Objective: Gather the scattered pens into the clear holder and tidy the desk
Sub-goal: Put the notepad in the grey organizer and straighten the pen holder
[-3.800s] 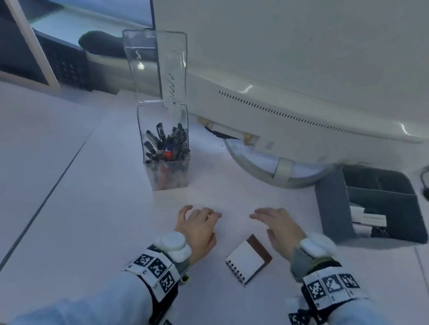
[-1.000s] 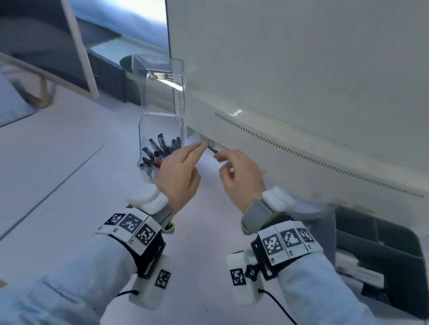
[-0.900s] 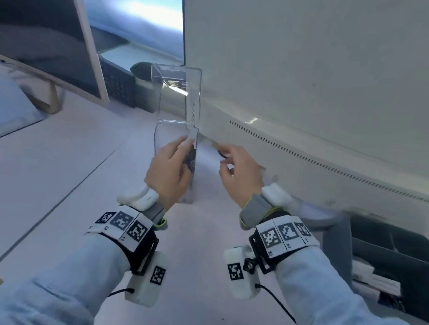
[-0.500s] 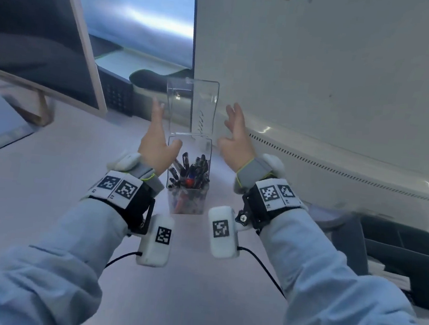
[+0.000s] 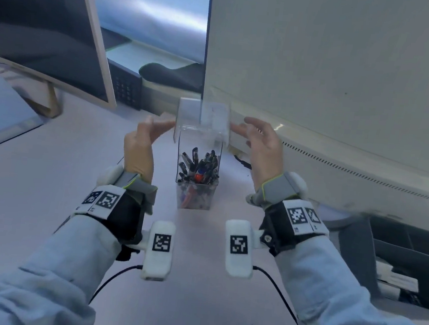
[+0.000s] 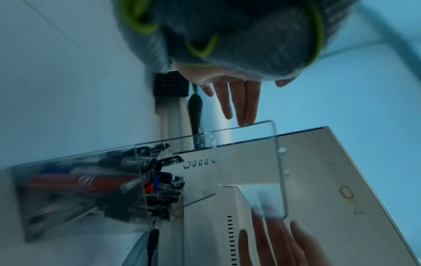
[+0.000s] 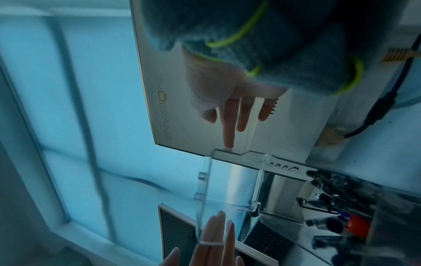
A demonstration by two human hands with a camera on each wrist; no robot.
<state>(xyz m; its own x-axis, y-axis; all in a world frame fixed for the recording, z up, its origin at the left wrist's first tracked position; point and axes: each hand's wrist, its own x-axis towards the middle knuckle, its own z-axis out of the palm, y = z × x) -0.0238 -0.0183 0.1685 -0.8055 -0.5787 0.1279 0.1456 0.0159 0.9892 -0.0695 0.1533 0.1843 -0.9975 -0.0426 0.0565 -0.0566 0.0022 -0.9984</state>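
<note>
The clear holder (image 5: 196,187) stands on the white desk (image 5: 45,197) in front of me, packed with several pens (image 5: 199,166), mostly dark, one red. Its hinged clear lid (image 5: 203,122) hangs tilted forward over the opening, blurred. My left hand (image 5: 156,129) touches the lid's left edge with straight fingers (image 6: 246,115). On the lid's other side, my right hand (image 5: 248,131) touches the right edge, its index finger (image 7: 229,140) on the rim. Neither hand curls round anything. The pens (image 6: 159,181) also show through the holder's wall in both wrist views.
The back of a white monitor (image 5: 324,68) rises right behind the holder, close to my right hand. A second monitor (image 5: 50,26) stands at the left, with a dark keyboard (image 5: 125,89) beyond. A dark organizer tray (image 5: 409,262) sits at the right. A black cable (image 5: 242,162) lies beside the holder.
My hands rose from the desk to the holder. In the last half second the upright lid has tipped forward and down over the opening, with both hands following it.
</note>
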